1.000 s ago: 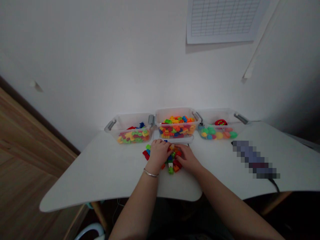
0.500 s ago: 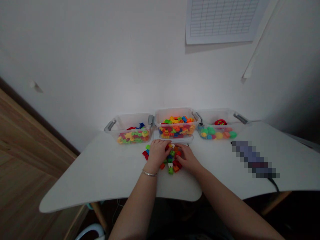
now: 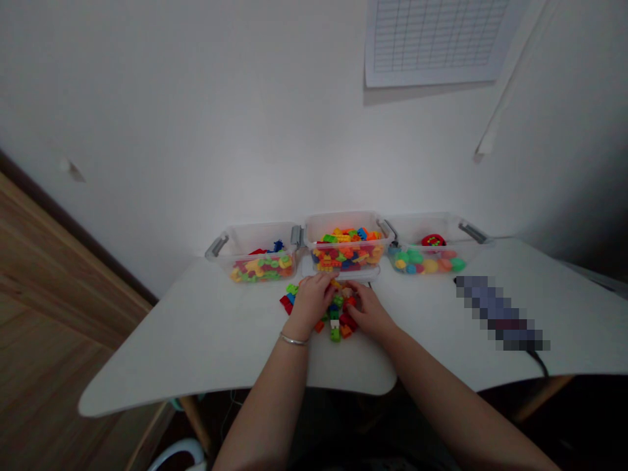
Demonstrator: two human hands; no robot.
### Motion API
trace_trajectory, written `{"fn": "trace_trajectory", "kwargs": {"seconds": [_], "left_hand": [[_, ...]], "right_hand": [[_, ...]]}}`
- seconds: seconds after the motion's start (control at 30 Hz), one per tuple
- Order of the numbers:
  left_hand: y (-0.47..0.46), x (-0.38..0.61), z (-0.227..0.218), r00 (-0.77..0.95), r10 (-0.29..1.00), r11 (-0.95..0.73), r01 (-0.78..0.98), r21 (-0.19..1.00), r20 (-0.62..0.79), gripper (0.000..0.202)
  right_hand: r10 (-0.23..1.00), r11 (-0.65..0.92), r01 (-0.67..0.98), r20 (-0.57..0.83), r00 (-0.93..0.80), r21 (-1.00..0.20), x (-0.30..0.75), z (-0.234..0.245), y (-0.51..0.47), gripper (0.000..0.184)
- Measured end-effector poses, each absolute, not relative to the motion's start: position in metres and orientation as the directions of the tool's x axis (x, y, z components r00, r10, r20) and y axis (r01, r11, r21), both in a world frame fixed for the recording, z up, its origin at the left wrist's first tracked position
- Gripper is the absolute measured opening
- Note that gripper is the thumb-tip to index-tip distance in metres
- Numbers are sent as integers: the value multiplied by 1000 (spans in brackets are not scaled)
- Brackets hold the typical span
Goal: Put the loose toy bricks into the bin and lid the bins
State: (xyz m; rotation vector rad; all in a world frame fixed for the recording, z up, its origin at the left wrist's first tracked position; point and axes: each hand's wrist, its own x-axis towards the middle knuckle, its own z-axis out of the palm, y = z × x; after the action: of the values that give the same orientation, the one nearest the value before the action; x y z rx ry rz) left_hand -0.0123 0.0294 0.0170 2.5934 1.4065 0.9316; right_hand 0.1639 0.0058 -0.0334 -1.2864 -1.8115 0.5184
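Several toy building bricks (image 3: 335, 332) in green, red, orange, white and blue lie in a loose pile on the white table, partly under both hands. My left hand (image 3: 313, 299), with a silver bangle at the wrist, is over the pile's left side, its fingers closed on a yellow brick (image 3: 336, 284). From the right, my right hand (image 3: 369, 311) curls its fingers round a red brick (image 3: 349, 303). The palms and part of the pile are hidden from view.
Three clear plastic bins stand along the wall: a left bin (image 3: 255, 234) with mixed toy pieces, a middle bin (image 3: 346, 222) full of bricks, a right bin (image 3: 417, 226) with coloured balls or eggs. A blurred-out object (image 3: 498, 313) with a cable lies at right.
The fingers of my left hand have shifted slightly at the yellow brick. A white piece seen beside it before no longer shows there. My right hand has hardly moved.
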Motion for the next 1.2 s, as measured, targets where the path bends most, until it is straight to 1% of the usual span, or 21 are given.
{"fn": "trace_trajectory", "kwargs": {"seconds": [0.2,0.3,0.37,0.43,0.6,0.7,0.8,0.93,1.03,1.2], "left_hand": [[30,-9,19,304,833,-542,617,571,462,23],[29,-6,20,233,884,-465,504,728,404,20],[27,-4,22,247,896,-442,419,794,369,19],[25,-3,22,291,886,-454,385,804,361,18],[23,-2,19,363,862,-491,422,762,354,20],[24,-2,17,368,860,-492,416,764,353,29],[23,-3,19,394,845,-517,434,738,361,37],[21,-4,23,463,805,-574,446,687,372,28],[22,-5,24,395,825,-557,443,703,404,25],[27,-5,21,144,866,-490,436,755,479,27]], "right_hand": [[883,436,566,453,-121,-700,165,-36,7,52],[860,464,560,502,-98,-687,165,-32,5,49],[850,480,552,517,-100,-682,164,-28,3,47],[849,485,541,519,-101,-687,164,-25,2,43],[868,457,492,493,-64,-741,164,-25,4,31],[882,428,470,469,-33,-772,164,-26,4,25],[883,419,481,470,-18,-770,165,-25,3,23],[877,415,492,480,6,-765,165,-23,2,21],[879,409,485,476,19,-773,165,-22,2,20],[881,405,491,473,16,-771,165,-23,2,21]]}}
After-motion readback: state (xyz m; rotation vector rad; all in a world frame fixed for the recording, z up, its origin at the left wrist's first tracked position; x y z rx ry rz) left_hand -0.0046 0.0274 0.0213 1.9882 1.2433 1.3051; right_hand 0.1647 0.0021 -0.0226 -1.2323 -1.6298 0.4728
